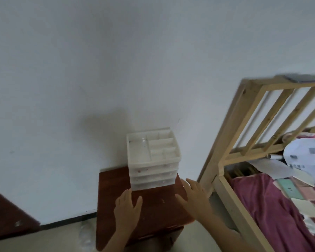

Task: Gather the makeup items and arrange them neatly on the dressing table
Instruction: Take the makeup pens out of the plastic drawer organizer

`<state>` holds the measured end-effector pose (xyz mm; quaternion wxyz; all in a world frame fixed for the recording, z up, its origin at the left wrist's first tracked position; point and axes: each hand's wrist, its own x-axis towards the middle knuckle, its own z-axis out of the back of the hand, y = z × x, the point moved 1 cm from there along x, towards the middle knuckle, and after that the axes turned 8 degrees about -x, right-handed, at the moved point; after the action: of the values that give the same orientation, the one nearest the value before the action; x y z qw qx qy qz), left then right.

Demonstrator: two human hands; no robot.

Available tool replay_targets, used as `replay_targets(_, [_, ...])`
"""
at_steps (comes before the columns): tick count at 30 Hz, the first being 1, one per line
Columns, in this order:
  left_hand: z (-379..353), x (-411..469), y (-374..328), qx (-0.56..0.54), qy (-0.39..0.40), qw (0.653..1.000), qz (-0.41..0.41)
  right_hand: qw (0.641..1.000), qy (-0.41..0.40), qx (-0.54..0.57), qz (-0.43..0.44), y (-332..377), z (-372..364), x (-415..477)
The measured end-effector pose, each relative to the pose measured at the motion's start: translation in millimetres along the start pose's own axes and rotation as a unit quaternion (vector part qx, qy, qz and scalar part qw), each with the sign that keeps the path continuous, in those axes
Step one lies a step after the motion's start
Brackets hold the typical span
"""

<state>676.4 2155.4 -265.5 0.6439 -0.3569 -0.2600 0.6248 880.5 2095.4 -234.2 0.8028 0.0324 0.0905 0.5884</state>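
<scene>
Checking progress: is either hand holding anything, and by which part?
Nothing is held: left hand and right hand hover, fingers spread, near the drawer box.

Organizer point(153, 157) on table point(116, 186) by wall; bed point(273, 211) right

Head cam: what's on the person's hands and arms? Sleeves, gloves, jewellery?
The left hand and right hand are both bare, with no gloves. The forearms are uncovered down to the frame edge, so no sleeve shows. No ring, watch or bracelet can be seen, though the picture is soft.
</scene>
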Motion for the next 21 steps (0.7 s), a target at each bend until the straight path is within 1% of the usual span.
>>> replay_targets(5, [-16, 31, -12, -0.036, -0.041, 0.996, 0.064, 0.999, 0.0, 0.025, 0.025, -12, -2, 51])
replay_targets(11, [-31, 64, -31, -0.105, -0.105, 0.981, 0.126, 0.991, -0.004, 0.129, 0.024, -32, -5, 105])
replay_targets(14, [-39, 72, -40, -0.143, -0.126, 0.972, 0.136, 0.985, 0.023, 0.165, 0.034, -40, -12, 127])
replay_targets(17, [-46, 78, -41, -0.183, -0.136, 0.959, 0.17, 0.976, 0.047, 0.206, 0.042, -46, -21, 146])
replay_targets(21, [-47, 89, -36, -0.211, -0.136, 0.948, 0.195, 0.96, 0.075, 0.27, 0.01, -47, -27, 158])
